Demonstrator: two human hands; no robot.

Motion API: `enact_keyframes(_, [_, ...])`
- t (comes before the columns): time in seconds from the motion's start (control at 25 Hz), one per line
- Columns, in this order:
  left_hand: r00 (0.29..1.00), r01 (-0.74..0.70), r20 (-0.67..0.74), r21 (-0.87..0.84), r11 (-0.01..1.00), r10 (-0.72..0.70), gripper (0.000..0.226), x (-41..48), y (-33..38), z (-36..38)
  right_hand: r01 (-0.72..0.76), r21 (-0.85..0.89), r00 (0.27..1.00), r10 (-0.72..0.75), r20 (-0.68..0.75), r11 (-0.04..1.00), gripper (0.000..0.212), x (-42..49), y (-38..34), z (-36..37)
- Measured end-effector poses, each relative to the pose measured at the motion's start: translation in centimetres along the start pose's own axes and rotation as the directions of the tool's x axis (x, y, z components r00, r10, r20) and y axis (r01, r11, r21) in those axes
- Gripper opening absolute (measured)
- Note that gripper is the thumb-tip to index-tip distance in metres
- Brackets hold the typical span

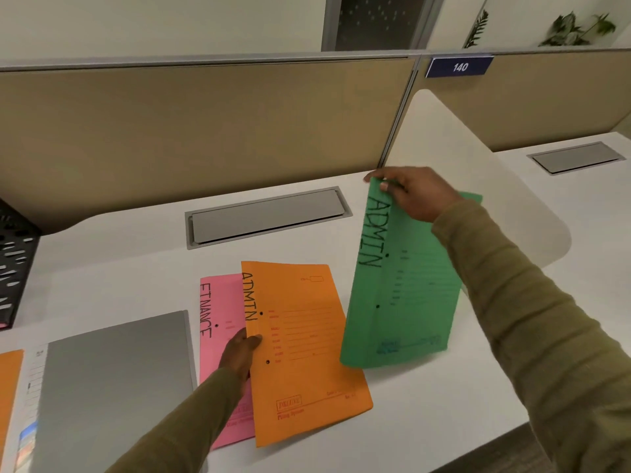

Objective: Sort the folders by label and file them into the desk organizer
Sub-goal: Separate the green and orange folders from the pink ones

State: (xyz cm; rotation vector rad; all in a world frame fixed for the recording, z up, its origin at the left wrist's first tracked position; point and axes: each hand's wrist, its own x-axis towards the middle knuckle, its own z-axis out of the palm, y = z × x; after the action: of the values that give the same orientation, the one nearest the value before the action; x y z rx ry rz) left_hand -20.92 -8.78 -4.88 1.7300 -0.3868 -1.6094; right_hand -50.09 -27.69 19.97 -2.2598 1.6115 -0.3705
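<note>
Sorting underway; nothing visibly filed in the black organizer (13,264) yet.
Right hand (415,194) pinches green ADMIN folder (406,295) upright, right of orange ADMIN folder (307,353); left hand (239,353) grips orange's edge; pink FINANCE folder (218,322) beneath, on desk (119,268).

Black organizer (13,264) (left edge) cropped

A green folder (406,285) marked "ADMIN" along its spine stands nearly upright at right of centre, held by its top corner, its lower edge close to the desk. Just left of it an orange folder (304,353), also marked "ADMIN", lies flat at lower centre, overlapping a pink folder (218,322) marked "FINANCE". A black perforated desk organizer (13,261) shows partly at the left edge of the frame.
</note>
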Motion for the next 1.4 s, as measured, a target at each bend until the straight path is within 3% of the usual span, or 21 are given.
enact_keyframes(0.2, [0.995,0.003,0.102,-0.016,1.000,-0.002,0.028,-1.2,-0.2,1.9,-0.052,-0.011,0.967,0.053,0.251,0.999,0.035,1.1,-1.3,6.2])
enact_keyframes(0.44, [0.966,-0.012,0.256,-0.036,0.999,0.021,0.037,-2.9,-0.4,5.0,-0.056,0.043,0.931,0.037,0.363,0.997,0.034,0.9,-3.7,13.9])
enact_keyframes(0.52, [0.945,-0.067,0.319,-0.020,0.998,0.070,0.033,-3.2,-0.4,5.7,-0.061,0.074,0.937,0.031,0.349,0.995,0.033,0.4,-4.5,15.9])
enact_keyframes(0.64, [0.948,-0.117,0.301,0.016,0.993,0.107,0.035,-3.6,-0.1,6.3,-0.091,0.117,0.950,0.050,0.309,0.989,0.039,-0.1,-4.8,17.3])
enact_keyframes(0.76, [0.951,-0.179,0.259,0.006,0.984,0.171,0.041,-4.1,1.3,5.7,-0.149,0.143,0.988,0.141,0.065,0.978,0.071,-1.1,-3.0,16.4])
enact_keyframes(0.84, [0.943,-0.225,0.241,-0.046,0.973,0.230,0.043,-4.2,3.0,4.7,-0.253,0.284,0.936,0.308,-0.170,0.925,0.089,-2.6,-0.6,14.8])
enact_keyframes(0.88, [0.937,-0.245,0.237,-0.076,0.967,0.256,0.043,-4.2,4.0,4.0,-0.319,0.373,0.885,0.415,-0.212,0.871,0.096,-3.5,0.7,14.1])
enact_keyframes(0.96, [0.919,-0.290,0.239,-0.130,0.948,0.313,0.043,-4.3,6.0,2.8,-0.437,0.570,0.811,0.578,-0.085,0.696,0.109,-5.4,2.8,13.0])
enact_keyframes(1.0, [0.905,-0.325,0.236,-0.151,0.934,0.353,0.042,-4.4,7.0,2.3,-0.440,0.687,0.821,0.569,0.048,0.578,0.109,-6.2,3.5,12.8])
enact_keyframes(1.08, [0.875,-0.402,0.215,-0.180,0.898,0.435,0.041,-4.8,8.9,1.8,-0.417,0.832,0.878,0.399,0.265,0.366,0.084,-7.5,4.1,12.9])
enact_keyframes(1.12, [0.861,-0.438,0.199,-0.180,0.881,0.469,0.042,-5.0,9.7,1.6,-0.393,0.858,0.901,0.322,0.289,0.331,0.065,-8.0,4.0,13.0])
enact_keyframes(1.2, [0.832,-0.511,0.165,-0.143,0.848,0.530,0.044,-5.3,10.8,1.2,-0.314,0.888,0.938,0.252,0.237,0.335,0.045,-8.5,3.7,12.8])
enact_keyframes(1.4, [0.748,-0.646,0.109,-0.105,0.756,0.654,0.037,-5.8,11.9,0.2,-0.151,0.915,0.982,0.166,0.095,0.374,0.032,-9.4,3.3,12.0])
